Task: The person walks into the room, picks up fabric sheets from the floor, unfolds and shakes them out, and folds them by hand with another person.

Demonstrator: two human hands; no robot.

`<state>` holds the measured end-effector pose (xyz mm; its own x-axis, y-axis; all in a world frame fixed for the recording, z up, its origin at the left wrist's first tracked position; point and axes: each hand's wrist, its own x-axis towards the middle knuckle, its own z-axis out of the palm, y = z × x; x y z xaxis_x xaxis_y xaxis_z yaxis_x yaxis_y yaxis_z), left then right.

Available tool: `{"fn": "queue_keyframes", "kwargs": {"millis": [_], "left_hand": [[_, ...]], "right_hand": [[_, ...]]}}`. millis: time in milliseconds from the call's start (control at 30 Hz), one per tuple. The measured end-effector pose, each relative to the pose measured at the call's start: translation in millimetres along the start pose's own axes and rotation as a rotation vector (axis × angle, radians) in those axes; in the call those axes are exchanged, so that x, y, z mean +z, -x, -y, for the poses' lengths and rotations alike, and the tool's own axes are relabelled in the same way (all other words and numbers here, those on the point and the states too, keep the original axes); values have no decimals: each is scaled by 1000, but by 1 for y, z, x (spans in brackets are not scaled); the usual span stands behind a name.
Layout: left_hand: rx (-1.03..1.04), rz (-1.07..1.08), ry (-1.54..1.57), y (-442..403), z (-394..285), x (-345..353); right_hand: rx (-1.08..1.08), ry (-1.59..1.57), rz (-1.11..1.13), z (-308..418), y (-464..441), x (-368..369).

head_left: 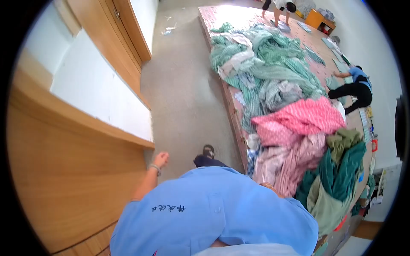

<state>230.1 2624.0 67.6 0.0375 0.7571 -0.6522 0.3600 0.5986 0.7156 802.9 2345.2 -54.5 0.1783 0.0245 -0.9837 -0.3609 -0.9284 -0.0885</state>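
My left hand (161,159) hangs out over the grey floor beside the wooden panel, its fingers loosely curled with nothing visible in them. A bracelet circles that wrist. Of my right arm, only the forearm and a banded wrist (269,187) show past the blue shirt (205,200); the shirt hides the fingers. Nearest to that wrist lies crumpled pale pink striped cloth (294,164). Beyond it are a bright pink patterned cloth (303,121) and a large heap of green and grey cloth (273,55). Dark green cloth (339,173) is bunched at the right.
The long low pink platform (232,106) bears the cloth along my right. A wooden counter (81,158) and a door (119,25) border my left. The grey floor (183,94) runs between. Two people work beyond the platform; one wears a blue top (363,77). Scraps (168,30) lie ahead.
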Motion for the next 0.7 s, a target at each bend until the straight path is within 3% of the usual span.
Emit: {"fn": "queue_keyframes", "kwargs": {"millis": [33,100,167,200,267,333,433,567,600,667,700], "left_hand": [[-47,59,-37,-17,-14,-2],[-91,219,-179,-38,-27,-6],[-101,309,-283,-56,-48,-27],[-72,276,-320,-66,-58,-39],[-54,243,-328,-88,-75,-54],[-283,-98,158,-116,-99,-74],[-197,-93,402,-197,-50,-105],[-340,53,-18,-284,-94,-145],[-346,78,-56,-314,-117,-157],[-349,117,-94,-376,-177,-185],[-339,106,-61,-411,-205,-195]], "right_hand": [[-1,75,-63,39,1,26],[-194,111,124,151,-7,46],[-669,996,-2,268,1,70],[-745,1096,-76,326,13,91],[-734,818,-120,445,64,150],[-823,645,-94,545,113,213],[-1117,530,29,659,134,289],[-1163,452,187,732,145,365],[-1211,637,35,739,130,370],[-979,1083,54,757,111,363],[-737,1064,55,759,99,354]]}}
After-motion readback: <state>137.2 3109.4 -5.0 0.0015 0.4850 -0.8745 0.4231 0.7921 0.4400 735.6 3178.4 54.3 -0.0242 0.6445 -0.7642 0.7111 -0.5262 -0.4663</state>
